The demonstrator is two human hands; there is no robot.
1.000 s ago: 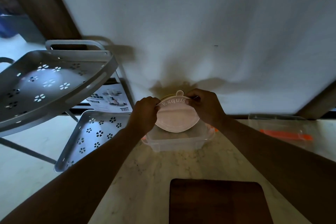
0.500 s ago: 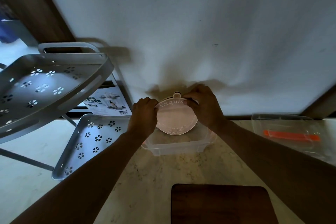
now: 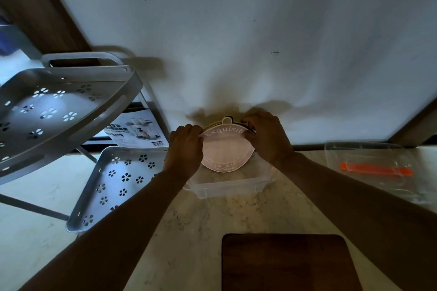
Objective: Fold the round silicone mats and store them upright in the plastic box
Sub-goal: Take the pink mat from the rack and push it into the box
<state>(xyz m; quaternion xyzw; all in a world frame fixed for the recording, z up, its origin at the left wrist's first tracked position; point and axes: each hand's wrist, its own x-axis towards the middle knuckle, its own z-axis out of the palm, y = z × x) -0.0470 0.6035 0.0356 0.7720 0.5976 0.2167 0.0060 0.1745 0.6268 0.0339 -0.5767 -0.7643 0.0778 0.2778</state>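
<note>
Over the clear plastic box [image 3: 227, 188], at the far edge of the marble counter [image 3: 189, 231], you hold the stack of round silicone mats [image 3: 225, 149] on edge. Your left hand [image 3: 185, 149] pinches the left rim; your right hand [image 3: 267, 138] pinches the upper right rim. Both grips are closed on the stack.

Progress: judged from this view, the mats are gathered and standing upright, with the lower edge dipping inside the box. Whether that edge already touches the box floor cannot be told. No fold is visible in the front mat, so folding and final release appear outstanding.

Appearance: the front mat is pale pink, thin and round, with a small hanging tab at the top. White lettering reads "Exquisit" along the upper arc; smaller text along the bottom is too fine to read. Yellowish and darker edges behind it indicate further mats.

The box lid [image 3: 369, 168], with an orange clip, lies well apart to the right.
</note>
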